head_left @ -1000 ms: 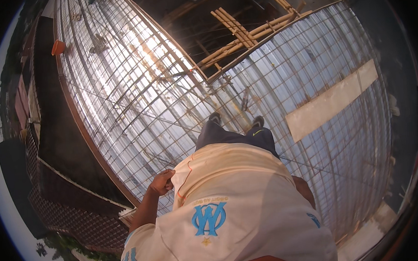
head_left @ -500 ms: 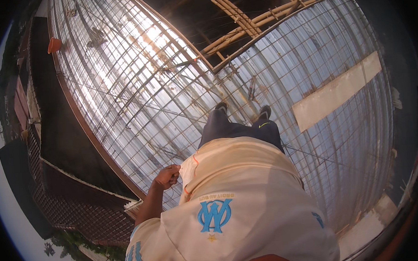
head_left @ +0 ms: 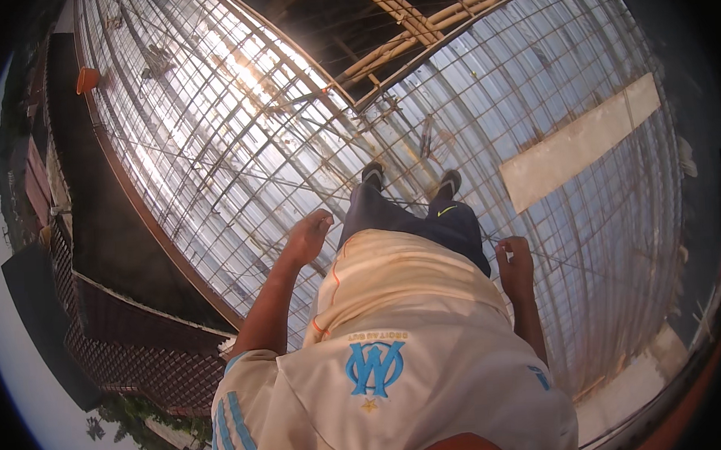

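My left hand point(head_left: 310, 236) hangs in the air to the left of my shirt point(head_left: 429, 291), above the steel rebar mesh point(head_left: 236, 183). Its fingers are loosely curled in and closed, and nothing shows in them. On the other side of my body, my right hand point(head_left: 516, 263) is out beside the shirt hem, also with curled, closed fingers and nothing visible between them. Both hands are apart from the shirt. My feet in dark shoes point(head_left: 448, 184) stand on the mesh, which lies over ribbed metal decking point(head_left: 469, 113).
A pale board point(head_left: 580, 142) lies on the mesh at the right. Bamboo poles point(head_left: 404, 47) cross a dark opening ahead, bordered by a wooden edge. An orange bucket point(head_left: 87, 79) sits by the deck's left edge; past that edge is a drop toward a tiled roof point(head_left: 131, 351).
My left hand has let go of the shirt's side and moved up and forward. My right hand has come into view at the right of the shirt.
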Available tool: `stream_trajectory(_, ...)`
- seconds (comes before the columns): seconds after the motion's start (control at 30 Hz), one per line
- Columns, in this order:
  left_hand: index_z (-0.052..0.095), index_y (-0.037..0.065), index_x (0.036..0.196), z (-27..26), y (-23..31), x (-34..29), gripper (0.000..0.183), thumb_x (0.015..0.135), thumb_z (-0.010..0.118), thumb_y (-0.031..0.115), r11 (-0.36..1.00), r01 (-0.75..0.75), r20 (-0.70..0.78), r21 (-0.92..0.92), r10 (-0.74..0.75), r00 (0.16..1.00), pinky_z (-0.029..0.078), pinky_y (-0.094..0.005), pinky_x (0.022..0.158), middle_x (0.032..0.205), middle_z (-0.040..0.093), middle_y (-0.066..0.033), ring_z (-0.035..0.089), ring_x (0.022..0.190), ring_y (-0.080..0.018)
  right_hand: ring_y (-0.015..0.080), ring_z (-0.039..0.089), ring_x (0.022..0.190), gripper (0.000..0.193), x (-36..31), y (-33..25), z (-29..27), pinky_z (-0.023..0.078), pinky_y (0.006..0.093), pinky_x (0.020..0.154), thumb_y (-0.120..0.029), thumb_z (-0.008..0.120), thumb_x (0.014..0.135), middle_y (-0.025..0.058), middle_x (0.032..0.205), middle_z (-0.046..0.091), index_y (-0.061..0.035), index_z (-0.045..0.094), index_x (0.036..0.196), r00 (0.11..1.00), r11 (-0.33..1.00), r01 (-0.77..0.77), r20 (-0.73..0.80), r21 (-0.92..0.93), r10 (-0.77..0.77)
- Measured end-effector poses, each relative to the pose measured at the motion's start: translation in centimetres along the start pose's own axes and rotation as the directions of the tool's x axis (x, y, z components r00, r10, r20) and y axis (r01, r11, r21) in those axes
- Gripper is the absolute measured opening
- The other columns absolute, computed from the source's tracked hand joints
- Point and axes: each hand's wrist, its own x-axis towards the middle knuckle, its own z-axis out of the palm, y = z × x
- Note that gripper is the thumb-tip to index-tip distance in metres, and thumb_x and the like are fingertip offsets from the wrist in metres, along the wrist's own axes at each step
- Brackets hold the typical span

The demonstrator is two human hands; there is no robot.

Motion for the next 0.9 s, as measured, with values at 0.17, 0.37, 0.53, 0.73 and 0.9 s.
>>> stream_trajectory(0.17,0.063,0.003,0.107,3.7,15.7,-0.5,0.029,0.099,0.049,0.027,0.964,-0.157,0.326,-0.216,0.222,0.919,0.046,-0.0363,0.088,0.101,0.065,-0.0148,0.061,0.095,-0.0267,0.0405,0.045,0.122,0.041,4.4,-10.4,-4.7,0.039,0.0482,0.1,-0.012,0.069,0.082,0.0211,0.132,0.047,-0.0048,0.057,0.121,0.862,0.803,0.483,0.029,-0.35,-0.506)
stream_trajectory(0.37,0.062,0.0,0.103,9.2,17.5,-2.1,0.026,0.099,0.05,0.024,0.901,-0.234,0.107,-0.365,0.29,0.951,0.048,-0.037,0.085,0.097,0.068,-0.0127,0.064,0.094,-0.0269,0.031,0.064,0.093,0.029,7.0,-9.0,-9.1,0.049,0.0394,0.085,-0.016,0.066,0.086,0.0179,0.096,0.067,0.0005,0.065,0.11,0.904,0.997,-0.03,0.427,0.067,-0.001)
stream_trajectory(0.53,0.065,0.008,0.108,14.1,17.0,-3.6,0.024,0.097,0.051,0.024,0.953,-0.201,-0.123,-0.225,0.177,0.977,0.046,-0.0433,0.079,0.097,0.069,-0.0133,0.063,0.089,-0.0339,0.0261,0.066,0.081,0.022,8.0,-6.2,-10.5,0.05,0.0338,0.073,-0.012,0.059,0.089,0.016,0.09,0.07,0.005,0.068,0.098,0.66,0.748,0.623,0.667,-0.227,-0.347)
stream_trajectory(0.73,0.067,0.015,0.105,17.3,17.8,-3.4,0.018,0.093,0.055,0.021,0.964,-0.258,-0.043,-0.063,0.256,0.966,0.048,-0.0465,0.078,0.091,0.068,-0.0141,0.063,0.088,-0.0358,0.0178,0.056,0.065,0.022,12.6,-10.4,-13.7,0.046,0.0312,0.062,-0.014,0.059,0.089,0.0103,0.075,0.065,0.0024,0.068,0.101,0.755,0.942,0.331,0.582,0.061,-0.303)
stream_trajectory(0.9,0.066,0.015,0.104,16.2,18.6,-2.6,0.018,0.092,0.054,0.023,0.945,-0.307,-0.246,-0.116,0.272,0.93,0.048,-0.0478,0.075,0.086,0.067,-0.0139,0.063,0.084,-0.0369,0.0405,0.058,0.075,0.017,14.1,-7.5,-12.5,0.048,0.044,0.068,-0.016,0.059,0.089,0.0253,0.083,0.061,-0.0031,0.067,0.096,0.573,0.531,0.773,0.74,-0.347,-0.351)
